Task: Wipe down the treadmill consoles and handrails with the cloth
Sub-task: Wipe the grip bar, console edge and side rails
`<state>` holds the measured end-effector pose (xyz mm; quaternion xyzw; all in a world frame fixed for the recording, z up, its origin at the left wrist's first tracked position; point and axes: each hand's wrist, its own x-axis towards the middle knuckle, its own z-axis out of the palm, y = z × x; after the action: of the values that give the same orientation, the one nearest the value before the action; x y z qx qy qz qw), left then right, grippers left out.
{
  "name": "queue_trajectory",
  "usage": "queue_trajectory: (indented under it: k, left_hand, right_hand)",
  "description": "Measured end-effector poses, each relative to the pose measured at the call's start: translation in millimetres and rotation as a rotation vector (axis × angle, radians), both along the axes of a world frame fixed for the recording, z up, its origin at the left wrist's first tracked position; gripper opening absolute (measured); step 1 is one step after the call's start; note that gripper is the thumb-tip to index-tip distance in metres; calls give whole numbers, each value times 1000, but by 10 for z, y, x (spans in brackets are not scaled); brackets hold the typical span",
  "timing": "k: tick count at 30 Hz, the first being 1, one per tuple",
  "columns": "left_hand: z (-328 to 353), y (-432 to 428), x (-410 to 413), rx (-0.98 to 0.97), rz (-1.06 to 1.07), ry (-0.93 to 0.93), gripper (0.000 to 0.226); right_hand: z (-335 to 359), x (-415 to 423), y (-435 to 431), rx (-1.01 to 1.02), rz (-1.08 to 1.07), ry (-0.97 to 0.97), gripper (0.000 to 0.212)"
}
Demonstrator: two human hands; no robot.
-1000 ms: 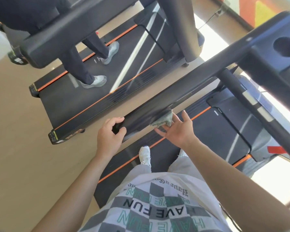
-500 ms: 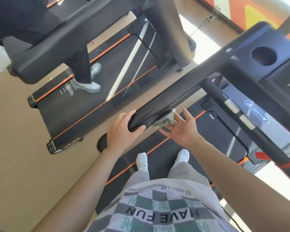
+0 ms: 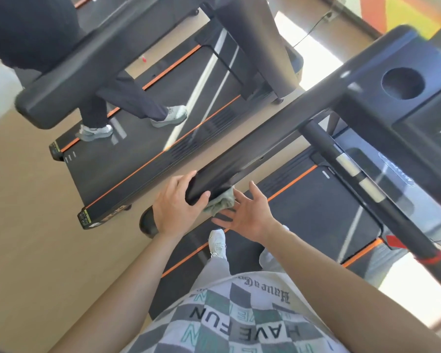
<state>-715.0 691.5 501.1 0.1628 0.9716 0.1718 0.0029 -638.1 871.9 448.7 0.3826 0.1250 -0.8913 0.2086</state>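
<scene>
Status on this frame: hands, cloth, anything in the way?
Left hand grips handrail end. Right hand flat, pressing cloth against rail. Rail ahead bare; another person on neighbouring treadmill.

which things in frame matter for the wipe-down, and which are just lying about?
In the job:
- cloth
- handrail
- console
- left hand, gripping the handrail's end
- right hand, pressing the cloth to the handrail

Just there:
- neighbouring treadmill belt
- another person's shoe on it
- wearer's own shoe

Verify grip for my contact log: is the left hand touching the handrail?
Touching. Head view shows the left hand wrapped round the end of the handrail, thumb on its near side.
</scene>
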Motion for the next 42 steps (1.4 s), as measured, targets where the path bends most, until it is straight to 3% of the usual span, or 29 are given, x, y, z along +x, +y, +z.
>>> queue_trajectory:
  k: [5, 11, 20, 26, 28, 32, 37, 42]
  left_hand:
    - [-17, 16, 9, -31, 22, 9, 53]
    - [-67, 33, 1, -52, 31, 51, 53]
    - [-84, 19, -7, -83, 13, 64, 53]
    - [-31, 36, -3, -98, 17, 37, 54]
    - [-15, 45, -6, -97, 20, 28, 54]
    - [41, 62, -13, -121, 14, -19, 54]
    - [88, 69, -84, -97, 6, -152, 55]
    - [187, 351, -191, -55, -62, -171, 63]
  right_hand:
    - [-22, -108, 575, 104, -147, 3, 67]
    - [-34, -332, 990, 263, -304, -22, 43]
    - [-108, -254, 491, 97, -47, 9, 62]
    - [-79, -282, 932, 165, -183, -15, 63]
    - [-69, -324, 1102, 214, -268, -39, 57]
    - [-13, -419, 1197, 235, -424, -64, 26]
    - [22, -380, 836, 245, -268, -19, 28]
    - [61, -204, 666, 156, -208, 1, 33]
